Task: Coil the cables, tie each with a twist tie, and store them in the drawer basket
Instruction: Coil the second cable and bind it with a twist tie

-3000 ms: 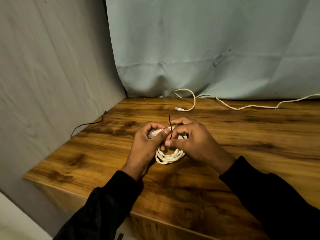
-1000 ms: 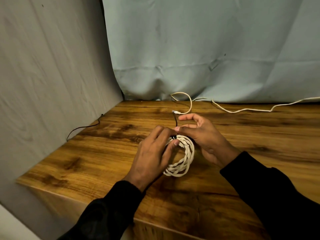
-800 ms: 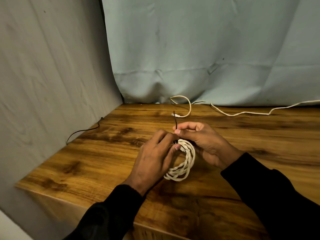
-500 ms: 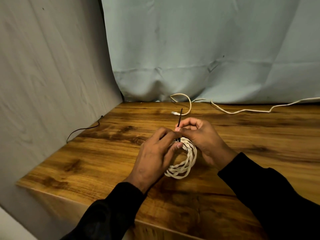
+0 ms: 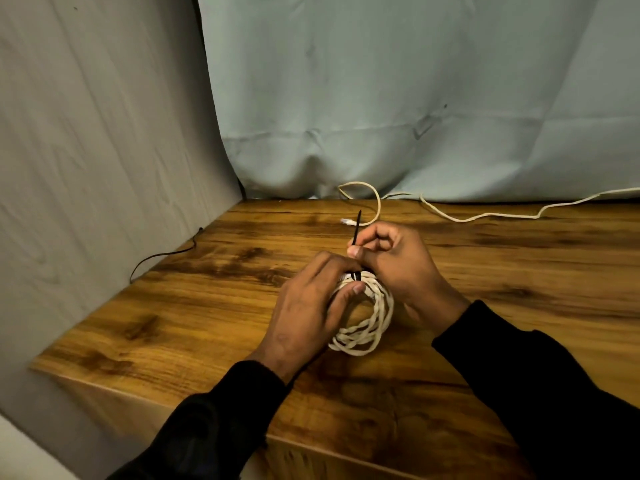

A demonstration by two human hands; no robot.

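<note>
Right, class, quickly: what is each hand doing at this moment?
Left hand: closed on the coiled white cable, gripping it near the tie.
Right hand: closed, pinching the black twist tie upright above the coil.

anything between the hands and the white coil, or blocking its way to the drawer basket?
Nothing between them: the left hand holds the white coil and the right hand pinches the black twist tie wrapped round it. No drawer basket is in view, so that path can't be judged.

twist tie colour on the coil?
Black. The twist tie sticks up from the right hand over the white coiled cable; head view.
</note>
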